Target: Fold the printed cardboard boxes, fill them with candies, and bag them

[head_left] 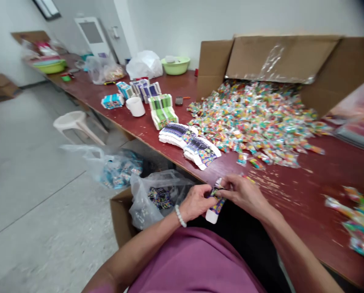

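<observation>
Close to my body, at the table's front edge, I hold a small purple printed carton [218, 206] with a white end flap hanging down. My left hand [198, 200] grips its left side, thumb on top. At its upper end my right hand [241, 194] has thumb and fingers closed on the carton, near the other flap. Fingers cover part of the carton, so whether anything is inside cannot be seen. Just beyond lie fanned stacks of flat purple cartons [200, 150]. A big heap of wrapped candies [249, 118] spreads out to the right of them.
A cardboard box [282, 57] lies open behind the heap. Green cartons [163, 110], a white mug [135, 106] and blue cartons [112, 101] stand farther left. Below the edge is a plastic-lined box [121, 221] with filled packs. More candies [360, 224] lie far right. A white stool [73, 122] stands left.
</observation>
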Available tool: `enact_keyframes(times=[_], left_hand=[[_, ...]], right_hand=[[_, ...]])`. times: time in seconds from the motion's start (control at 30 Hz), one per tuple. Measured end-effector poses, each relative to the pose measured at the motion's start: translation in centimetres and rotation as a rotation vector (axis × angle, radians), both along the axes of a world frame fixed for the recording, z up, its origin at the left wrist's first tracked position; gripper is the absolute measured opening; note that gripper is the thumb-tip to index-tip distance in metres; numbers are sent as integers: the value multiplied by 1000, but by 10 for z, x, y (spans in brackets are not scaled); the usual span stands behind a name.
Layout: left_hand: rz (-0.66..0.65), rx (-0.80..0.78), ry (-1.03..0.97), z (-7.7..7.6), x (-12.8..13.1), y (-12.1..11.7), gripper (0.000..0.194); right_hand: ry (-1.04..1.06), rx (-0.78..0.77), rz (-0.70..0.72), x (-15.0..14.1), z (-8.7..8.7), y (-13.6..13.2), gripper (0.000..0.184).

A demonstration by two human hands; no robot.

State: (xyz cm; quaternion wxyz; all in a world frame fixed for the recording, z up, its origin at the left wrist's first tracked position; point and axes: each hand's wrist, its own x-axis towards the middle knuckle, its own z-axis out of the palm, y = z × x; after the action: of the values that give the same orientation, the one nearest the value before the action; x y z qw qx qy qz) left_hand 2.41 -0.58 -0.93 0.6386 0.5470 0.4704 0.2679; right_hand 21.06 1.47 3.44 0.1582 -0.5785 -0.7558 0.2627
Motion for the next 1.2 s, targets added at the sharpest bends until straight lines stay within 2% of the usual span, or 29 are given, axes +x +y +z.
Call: enact_keyframes(times=[0.07, 0.13, 0.23, 0.3, 0.43, 0.6, 0.67, 0.73, 0.8, 0.87, 0.93, 1.07, 1.13, 1.2], left_hand=[[-36, 3, 17, 6, -4, 2, 13], [-103, -41, -29, 12, -9, 4, 23], [-342, -302, -223, 18, -15, 6, 35], [-432, -446, -292, 20, -17, 6, 36], [-378, -463, -288, 17, -17, 3, 45], [-398, -507, -235, 17, -18, -7, 52], [-351, -484, -239, 18, -20, -9, 51], [-261, -437, -275, 19, -22, -10, 50], [-169, -409, -331, 19, -22, -10, 51], [-103, -392, -361, 20, -20, -11, 51], [-67, -346, -347, 22, -17, -11, 47], [73, -96, -234, 25, -13, -12, 38], [182, -3, -216, 26, -13, -14, 46], [251, 40, -227, 25, -11, -17, 55]], right_hand=[[53, -24, -2, -1, -1, -4, 14], [102, -21, 13, -4, -2, -11, 16], [244, -82, 43, -9, -4, -23, 22], [372, -182, 47, -11, -7, -31, 27], [537, -379, 81, -11, -15, -40, 30], [732, -478, 201, -11, -23, -39, 27], [763, -403, 94, -13, -27, -38, 29], [719, -219, -111, -17, -30, -36, 32], [665, -82, -232, -21, -28, -35, 38], [660, -60, -203, -25, -24, -34, 35], [667, -50, -163, -27, -17, -33, 39], [519, 60, -237, -21, -10, -31, 37], [484, 51, -270, -18, -13, -31, 35], [620, -6, -303, -20, -18, -33, 31]])
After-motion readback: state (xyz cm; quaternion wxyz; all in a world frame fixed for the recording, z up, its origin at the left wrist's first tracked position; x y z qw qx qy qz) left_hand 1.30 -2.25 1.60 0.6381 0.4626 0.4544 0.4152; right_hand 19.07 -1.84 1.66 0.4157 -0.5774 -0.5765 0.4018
